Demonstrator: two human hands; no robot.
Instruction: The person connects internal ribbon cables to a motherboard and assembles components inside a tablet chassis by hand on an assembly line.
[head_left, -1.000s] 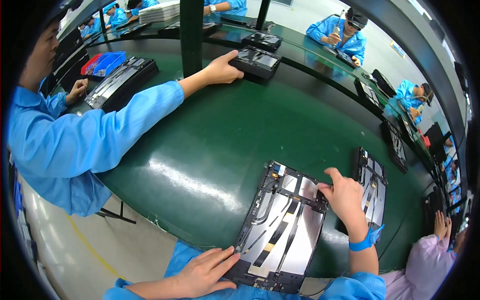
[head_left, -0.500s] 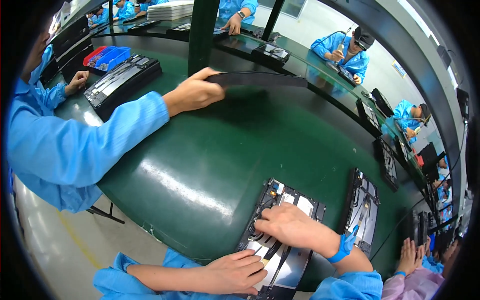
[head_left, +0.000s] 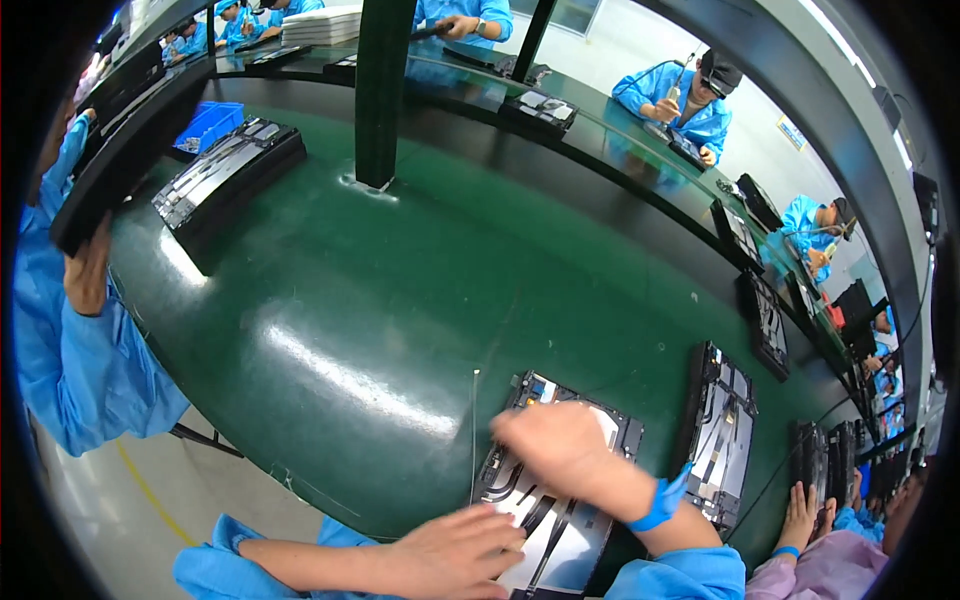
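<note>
An opened tablet [head_left: 560, 545] with silver battery plates, black flat cables and a dark frame lies on the green table in front of me. My left hand [head_left: 455, 550] rests at its lower left, fingers stretched out over the edge. Across its upper part reaches my right hand [head_left: 555, 440], smeared by motion, with a blue wrist strap [head_left: 662, 500] on the wrist. The fingertips are hidden or blurred, so anything in them cannot be made out. Along the tablet's left side stands a thin pale line with a small light tip [head_left: 476, 374], perhaps a fine wire.
Another opened tablet [head_left: 722, 430] lies to the right, a further one [head_left: 765, 325] beyond it. At the left, a co-worker holds a dark slab [head_left: 130, 155] near a thick opened unit [head_left: 230, 170] and a blue bin [head_left: 210, 125]. A green post [head_left: 377, 100] rises from the table.
My right hand has shifted slightly left over the tablet and blurred. The thin line has appeared beside it. The co-worker at left has drawn the dark slab back and tilted it up.
</note>
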